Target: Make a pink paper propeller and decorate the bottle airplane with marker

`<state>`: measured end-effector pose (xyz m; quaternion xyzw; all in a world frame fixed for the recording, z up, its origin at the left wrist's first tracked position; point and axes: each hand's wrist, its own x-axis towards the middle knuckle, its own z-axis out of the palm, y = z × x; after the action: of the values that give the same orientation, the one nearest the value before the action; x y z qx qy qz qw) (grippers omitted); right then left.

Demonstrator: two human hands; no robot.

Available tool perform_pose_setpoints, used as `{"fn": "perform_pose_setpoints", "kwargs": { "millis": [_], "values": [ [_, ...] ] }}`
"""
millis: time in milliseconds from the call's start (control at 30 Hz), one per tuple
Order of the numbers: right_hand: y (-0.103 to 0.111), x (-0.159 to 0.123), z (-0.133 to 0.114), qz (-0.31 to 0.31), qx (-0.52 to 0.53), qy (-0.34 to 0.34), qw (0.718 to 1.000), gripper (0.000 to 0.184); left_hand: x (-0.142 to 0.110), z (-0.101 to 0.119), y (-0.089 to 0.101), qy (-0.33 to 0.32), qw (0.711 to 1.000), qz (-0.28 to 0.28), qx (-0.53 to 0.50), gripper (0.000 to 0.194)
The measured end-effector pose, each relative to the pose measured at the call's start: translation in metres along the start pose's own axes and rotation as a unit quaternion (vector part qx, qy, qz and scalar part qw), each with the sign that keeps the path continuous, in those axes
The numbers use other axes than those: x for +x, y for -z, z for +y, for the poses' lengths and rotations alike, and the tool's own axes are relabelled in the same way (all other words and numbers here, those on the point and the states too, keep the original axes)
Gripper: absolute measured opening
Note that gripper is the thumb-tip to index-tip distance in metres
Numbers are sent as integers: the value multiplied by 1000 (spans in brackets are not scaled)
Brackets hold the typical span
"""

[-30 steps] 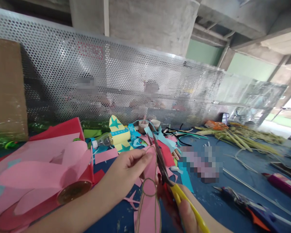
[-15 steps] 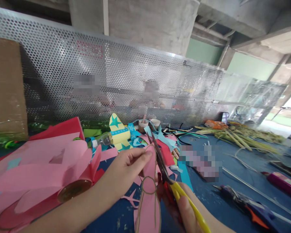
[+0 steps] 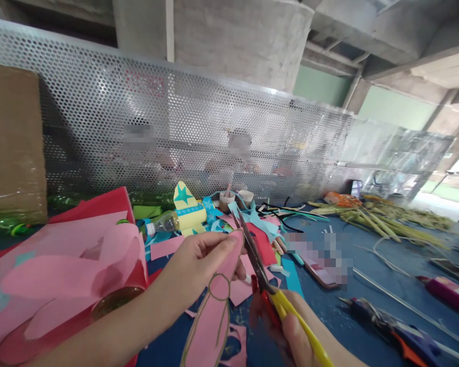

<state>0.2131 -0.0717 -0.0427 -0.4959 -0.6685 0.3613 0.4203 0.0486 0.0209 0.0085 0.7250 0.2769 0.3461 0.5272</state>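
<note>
My left hand pinches the rounded top of a pink paper cutout, which has dark outlines and a small drawn circle near its middle. The cutout hangs down and slants to the lower left. My right hand grips a pair of scissors with yellow and red handles. The dark blades point up and away, slightly parted, right beside the top of the cutout. Pink paper scraps lie on the blue table below the hands.
Large pink and red paper sheets lie at left. Behind my hands is a bottle dressed in yellow paper with stars. A phone, a glue gun and dried plant stalks lie at right. A perforated metal screen stands behind.
The lower end of the pink cutout has swung to the left, and it now slants. A pink scrap beneath has come into view. The scissors stay near the cutout's top.
</note>
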Motion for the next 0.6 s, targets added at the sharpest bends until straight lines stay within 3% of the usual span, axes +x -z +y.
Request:
{"fn": "perform_pose_setpoints", "kwargs": {
  "millis": [267, 600],
  "values": [
    [-3, -9, 1, -4, 59, -53, 997, 72, 0, -2, 0, -5, 1000, 2, 7, 38],
    [-1, 2, 1, 7, -8, 0, 1000, 73, 4, -3, 5, -10, 1000, -9, -4, 40]
  ]
}}
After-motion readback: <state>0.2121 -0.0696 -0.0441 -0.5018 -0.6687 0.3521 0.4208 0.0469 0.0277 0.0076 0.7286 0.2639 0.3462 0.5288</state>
